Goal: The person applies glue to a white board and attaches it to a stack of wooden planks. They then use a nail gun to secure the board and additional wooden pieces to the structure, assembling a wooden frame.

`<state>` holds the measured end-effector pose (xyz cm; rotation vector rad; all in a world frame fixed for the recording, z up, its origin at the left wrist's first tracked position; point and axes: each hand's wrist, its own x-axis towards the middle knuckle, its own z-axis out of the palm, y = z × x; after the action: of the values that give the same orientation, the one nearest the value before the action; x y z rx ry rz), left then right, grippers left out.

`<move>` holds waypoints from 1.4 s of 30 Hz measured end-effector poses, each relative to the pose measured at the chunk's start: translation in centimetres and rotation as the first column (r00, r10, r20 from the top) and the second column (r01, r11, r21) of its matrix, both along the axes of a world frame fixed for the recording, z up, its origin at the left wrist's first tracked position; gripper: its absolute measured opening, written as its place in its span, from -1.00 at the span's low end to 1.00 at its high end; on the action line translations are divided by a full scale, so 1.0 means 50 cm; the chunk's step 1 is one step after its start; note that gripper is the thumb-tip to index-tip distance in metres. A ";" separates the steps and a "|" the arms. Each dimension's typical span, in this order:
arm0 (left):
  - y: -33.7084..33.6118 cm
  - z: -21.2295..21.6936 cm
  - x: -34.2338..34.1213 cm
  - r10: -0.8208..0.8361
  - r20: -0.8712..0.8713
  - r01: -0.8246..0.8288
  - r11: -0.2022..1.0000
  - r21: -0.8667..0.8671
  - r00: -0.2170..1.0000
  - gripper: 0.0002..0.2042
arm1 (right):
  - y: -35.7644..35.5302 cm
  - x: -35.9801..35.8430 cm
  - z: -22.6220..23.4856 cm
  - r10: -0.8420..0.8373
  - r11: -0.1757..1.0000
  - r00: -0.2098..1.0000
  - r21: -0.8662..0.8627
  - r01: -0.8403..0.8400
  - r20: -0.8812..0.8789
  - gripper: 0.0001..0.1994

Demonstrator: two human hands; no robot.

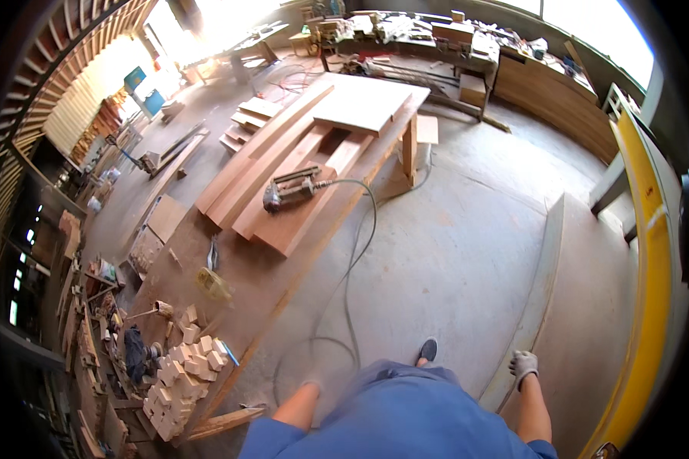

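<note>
1. Left hand (pixel 311 382), blurred, near the hose (pixel 375 213): grip cannot be told
2. Gloved right hand (pixel 524 366) loosely curled, contents unclear
3. Power tool (pixel 289 193) on boards (pixel 283 231) toward the table's (pixel 272 279) right edge, markings unreadable

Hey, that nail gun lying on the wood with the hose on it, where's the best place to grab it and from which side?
I'd take the nail gun by its handle, probably from above on your near side: it lies flat, the handle running from the bulky head to the hose, with the slim magazine beyond it.
</note>
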<state>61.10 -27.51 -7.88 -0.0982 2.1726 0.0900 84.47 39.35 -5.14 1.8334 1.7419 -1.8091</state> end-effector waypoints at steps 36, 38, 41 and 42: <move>0.159 0.384 -0.902 0.656 -0.531 -0.165 0.699 0.696 0.536 -0.69 | -0.788 -1.724 0.469 0.961 -0.175 -0.275 0.787 -0.592 0.007 -0.66; 0.193 0.430 -0.975 0.630 -0.601 -0.162 0.744 0.648 0.492 -0.68 | -0.673 -1.751 0.530 0.965 0.064 -0.156 0.767 -0.639 -0.210 -0.65; 0.207 0.408 -1.072 0.522 -0.727 -0.127 0.841 0.526 0.445 -0.62 | -0.523 -1.817 0.623 0.932 0.170 0.057 0.292 -0.941 -0.357 -0.76; 0.214 0.404 -1.112 0.458 -0.786 -0.071 0.877 0.474 0.416 -0.61 | -0.489 -1.846 0.633 0.948 0.170 0.106 0.193 -0.966 -0.301 -0.73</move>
<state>5.51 -16.80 12.32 -0.2294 3.1377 0.9616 -7.81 14.93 26.49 -0.0728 2.0797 -1.4397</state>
